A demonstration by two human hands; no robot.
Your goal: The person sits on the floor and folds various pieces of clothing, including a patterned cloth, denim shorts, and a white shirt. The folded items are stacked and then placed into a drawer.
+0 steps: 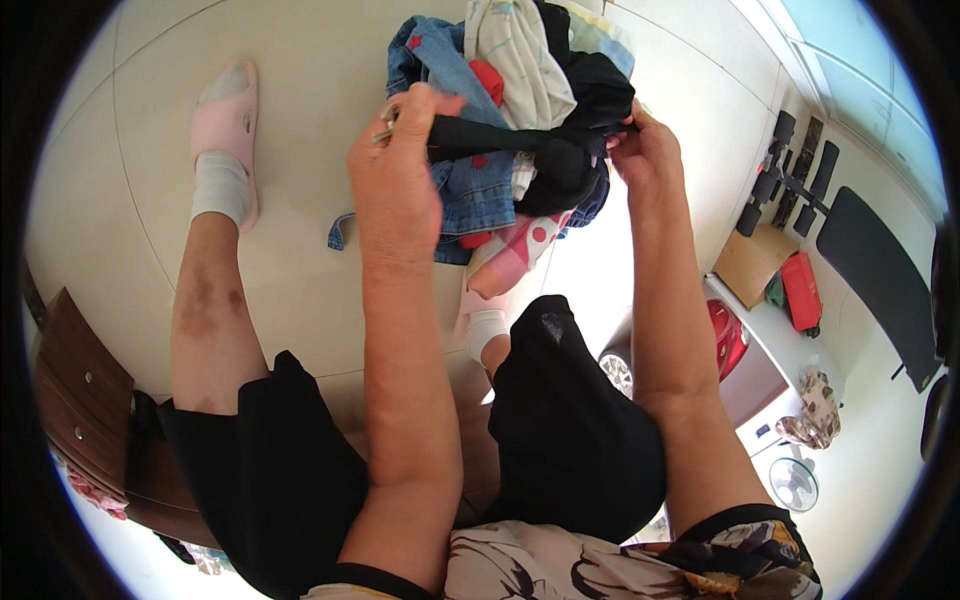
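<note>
A black garment (487,140) is stretched between my two hands over a heap of clothes on the tiled floor. My left hand (397,165) grips its left end and has a small metallic-looking item at the fingers, too unclear to name. My right hand (646,150) pinches dark fabric at the right side of the heap. Below and around lie a blue denim garment (476,199) with red stars, a white patterned cloth (521,67), more black fabric (600,82) and a pink cloth with red dots (517,255).
My feet wear white socks and pink slippers (225,124). A brown drawer cabinet (82,390) stands at the left. To the right are a cardboard box (754,262), a red box (801,292), a black padded bench (874,270) and a small fan (793,484).
</note>
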